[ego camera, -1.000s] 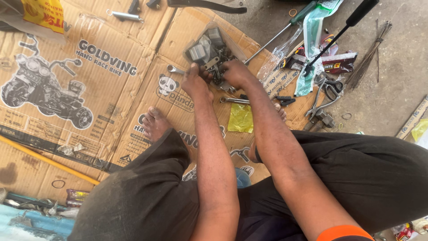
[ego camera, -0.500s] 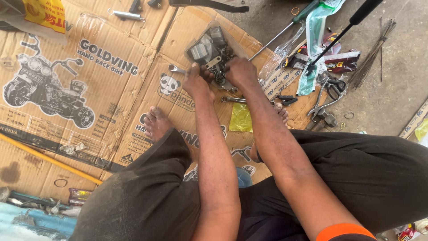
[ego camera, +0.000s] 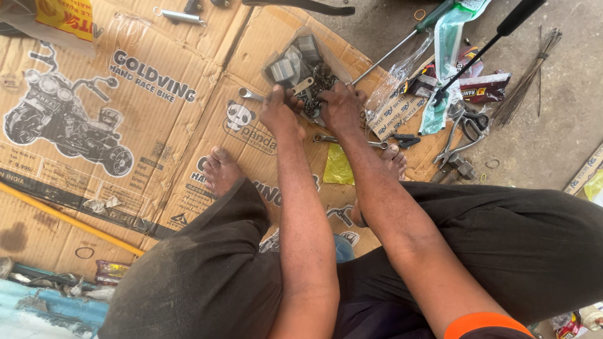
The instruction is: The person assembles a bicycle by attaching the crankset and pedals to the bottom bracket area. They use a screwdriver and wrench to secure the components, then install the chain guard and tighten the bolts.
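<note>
A person squats barefoot on flattened cardboard, seen from above by a camera on their own head. Both forearms reach forward to a small metal mechanism with a dark chain, which lies on the cardboard in front of the feet, partly on a clear plastic bag. The left hand closes its fingers around a silver spanner whose end pokes out to the left of the knuckles. The right hand is clenched over the near side of the mechanism, pressing it down; exactly what its fingertips grip is hidden.

Compared with half a second ago, both hands sit in the same place on the part and the spanner end points the same way; only the head camera has drifted slightly. The work looks like steady holding and turning at a fastener, with no release or change of tool.

Between the hands and the feet lie a second spanner and a yellow packet. To the right are a long screwdriver with a green handle, scissors, pliers and a black-handled tool on the concrete floor. A yellow rod crosses the cardboard at lower left
</note>
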Demonstrator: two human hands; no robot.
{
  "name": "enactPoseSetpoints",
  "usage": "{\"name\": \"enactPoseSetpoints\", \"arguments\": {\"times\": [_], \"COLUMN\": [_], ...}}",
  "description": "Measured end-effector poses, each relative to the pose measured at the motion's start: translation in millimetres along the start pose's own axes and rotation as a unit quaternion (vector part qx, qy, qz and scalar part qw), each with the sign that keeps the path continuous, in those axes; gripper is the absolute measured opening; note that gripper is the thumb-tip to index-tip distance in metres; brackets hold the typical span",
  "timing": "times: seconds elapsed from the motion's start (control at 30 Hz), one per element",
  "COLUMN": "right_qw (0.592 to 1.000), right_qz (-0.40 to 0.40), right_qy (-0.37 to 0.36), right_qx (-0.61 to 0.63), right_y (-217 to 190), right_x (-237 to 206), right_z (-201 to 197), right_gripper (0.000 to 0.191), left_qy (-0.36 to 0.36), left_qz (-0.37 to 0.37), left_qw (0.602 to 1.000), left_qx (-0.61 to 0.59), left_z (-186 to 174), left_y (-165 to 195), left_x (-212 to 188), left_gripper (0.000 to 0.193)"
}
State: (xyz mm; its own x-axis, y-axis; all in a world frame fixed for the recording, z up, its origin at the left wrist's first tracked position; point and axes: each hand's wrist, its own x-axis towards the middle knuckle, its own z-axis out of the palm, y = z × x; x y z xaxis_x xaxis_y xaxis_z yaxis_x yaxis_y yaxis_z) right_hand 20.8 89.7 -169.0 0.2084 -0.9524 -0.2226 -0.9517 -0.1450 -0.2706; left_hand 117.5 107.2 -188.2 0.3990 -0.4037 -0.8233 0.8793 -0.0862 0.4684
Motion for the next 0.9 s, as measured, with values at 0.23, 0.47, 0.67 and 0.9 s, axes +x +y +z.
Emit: {"name": "enactPoseSetpoints", "arguments": {"times": [0.23,0.47,0.67,0.9], "right_qw": [1.0,0.997,0.996,0.991], "right_qz": [-0.023,-0.05,-0.066,-0.058], "right_qy": [-0.017,-0.011,0.017,-0.011], "right_qx": [-0.007,-0.051,-0.06,-0.117], "right_y": [-1,-3,-6,-3], "right_x": [-5,-8,-11,-6], "right_z": [-6,-7,-3,7], "right_gripper": [0.026,0.02,0.02,0.011], "left_qy": [0.004,-0.006,0.0,-0.008], "left_qz": [-0.001,0.005,0.005,0.012], "left_qw": [1.0,1.0,1.0,1.0], "left_qx": [-0.005,-0.007,-0.013,-0.008], "left_z": [1,0,1,-1], "left_y": [0,1,0,-1], "left_x": [-2,-3,-3,-2], "left_gripper": [0.016,0.016,0.017,0.017]}}
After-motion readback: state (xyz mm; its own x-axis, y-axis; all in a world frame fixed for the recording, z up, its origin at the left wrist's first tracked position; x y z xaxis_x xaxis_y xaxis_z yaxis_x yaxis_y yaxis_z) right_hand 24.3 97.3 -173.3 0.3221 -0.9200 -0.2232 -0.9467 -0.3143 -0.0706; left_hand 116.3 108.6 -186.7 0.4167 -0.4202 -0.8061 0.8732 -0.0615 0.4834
